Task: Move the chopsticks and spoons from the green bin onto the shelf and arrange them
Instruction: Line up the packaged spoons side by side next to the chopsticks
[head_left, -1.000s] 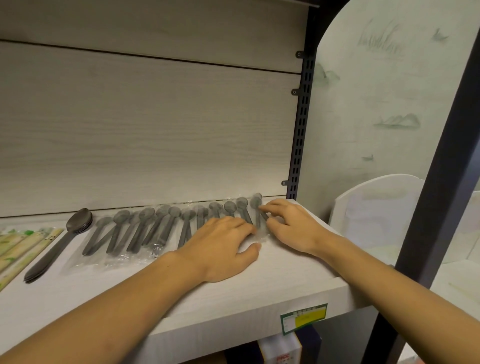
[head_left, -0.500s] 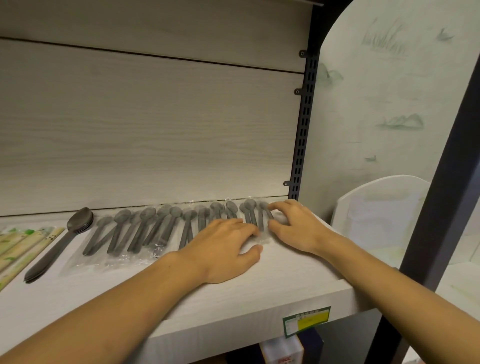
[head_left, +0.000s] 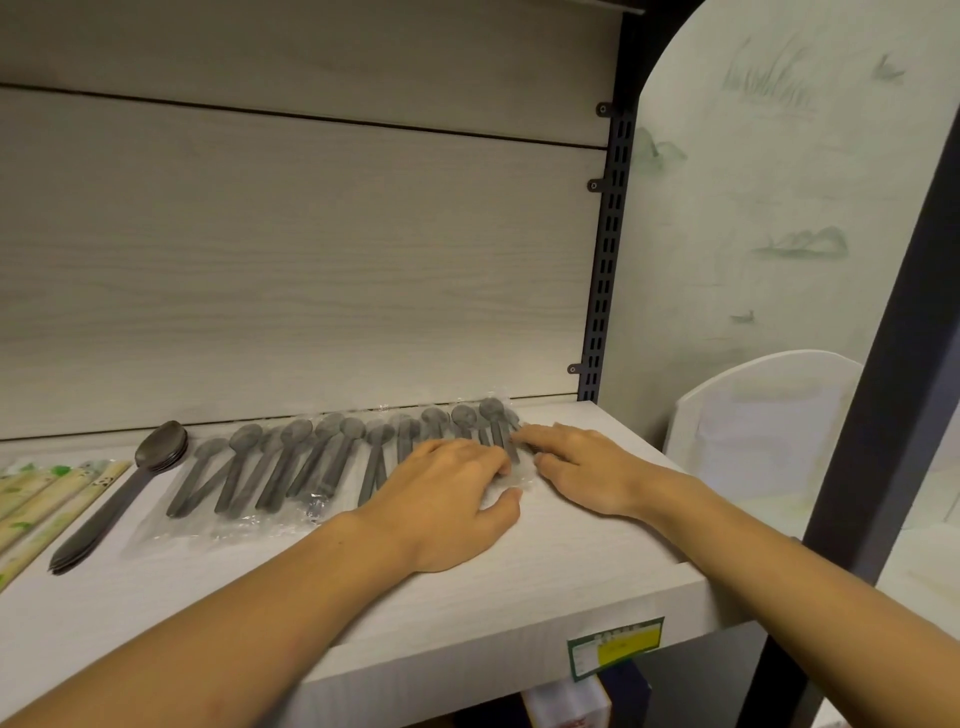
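Note:
Several dark grey plastic spoons in clear wrappers (head_left: 291, 462) lie in a row on the pale wooden shelf (head_left: 467, 587), bowls toward the back wall. My left hand (head_left: 447, 499) rests flat on the wrappers of the right-hand spoons, fingers relaxed. My right hand (head_left: 582, 467) lies beside it, its fingertips touching the rightmost wrapped spoon (head_left: 496, 426). A small stack of larger dark spoons (head_left: 119, 493) lies unwrapped to the left. Paper-sleeved chopsticks (head_left: 47, 499) with green print lie at the far left edge. The green bin is out of view.
A black slotted upright (head_left: 605, 249) marks the shelf's right end. Beyond it stand a pale painted panel (head_left: 769, 208) and a white rounded board (head_left: 763, 421). A green and yellow price label (head_left: 615, 647) sits on the shelf's front edge. Boxes show on the level below.
My right hand's fingers have nudged the rightmost wrapped spoons, shifting them slightly in the row. My left hand stays pressed on the wrappers in the same spot.

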